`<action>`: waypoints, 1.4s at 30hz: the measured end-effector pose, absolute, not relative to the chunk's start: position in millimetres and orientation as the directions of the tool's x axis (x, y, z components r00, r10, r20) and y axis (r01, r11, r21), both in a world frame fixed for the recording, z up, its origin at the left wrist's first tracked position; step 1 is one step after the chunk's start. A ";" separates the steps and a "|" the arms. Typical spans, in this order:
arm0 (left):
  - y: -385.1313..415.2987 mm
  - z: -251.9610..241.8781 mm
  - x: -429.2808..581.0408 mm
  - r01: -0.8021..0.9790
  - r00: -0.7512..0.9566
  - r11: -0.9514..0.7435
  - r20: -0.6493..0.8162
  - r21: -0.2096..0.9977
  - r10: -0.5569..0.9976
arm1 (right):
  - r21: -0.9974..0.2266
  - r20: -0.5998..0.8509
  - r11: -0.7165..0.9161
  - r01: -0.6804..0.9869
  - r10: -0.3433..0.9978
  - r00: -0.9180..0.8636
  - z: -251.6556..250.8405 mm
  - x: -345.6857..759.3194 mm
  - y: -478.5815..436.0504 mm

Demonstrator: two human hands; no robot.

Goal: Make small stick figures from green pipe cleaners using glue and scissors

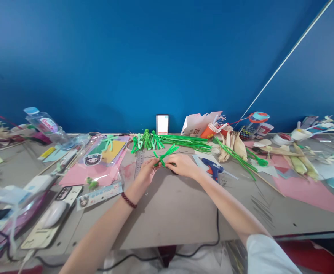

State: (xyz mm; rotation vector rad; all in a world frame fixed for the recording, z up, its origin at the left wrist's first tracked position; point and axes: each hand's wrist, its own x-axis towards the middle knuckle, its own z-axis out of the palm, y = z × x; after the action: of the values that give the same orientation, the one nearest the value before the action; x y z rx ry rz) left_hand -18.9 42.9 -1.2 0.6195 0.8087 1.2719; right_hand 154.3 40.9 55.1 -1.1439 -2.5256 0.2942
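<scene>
Between my two hands, just above the grey table, is a small bundle of green pipe cleaners, crossed and twisted together with ends sticking up to the right. My left hand pinches its lower left part. From the right, my right hand closes its fingers on the same bundle; the fingertips are partly hidden. Behind the hands stand several finished-looking twisted green pipe cleaner shapes. Beside them lies a long bunch of straight green pipe cleaners.
A blue glue gun lies right of my hands. To the left are pink paper sheets, a ruler strip and a phone with a mouse. A plastic bottle and a small upright screen stand by the blue wall.
</scene>
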 end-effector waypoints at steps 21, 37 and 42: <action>25.0 11.0 -10.8 -0.038 0.368 0.291 -0.257 0.956 0.893 | -0.520 0.180 0.590 0.617 0.782 -0.597 50.4 174.0 65.0; 42.3 -4.8 -19.0 -0.450 0.055 0.189 -0.184 0.873 0.981 | -0.380 0.244 0.668 0.639 0.739 -0.628 50.6 151.6 40.6; 42.7 -2.6 -19.6 -0.513 0.087 0.233 -0.221 0.826 0.971 | -0.420 0.221 0.647 0.637 0.753 -0.619 42.8 156.4 49.3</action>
State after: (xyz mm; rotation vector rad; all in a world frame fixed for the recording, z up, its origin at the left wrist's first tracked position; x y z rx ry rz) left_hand -19.6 42.7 -2.6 0.6499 0.8901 1.2297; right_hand 156.4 49.3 42.8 -1.1001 -2.4903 0.4269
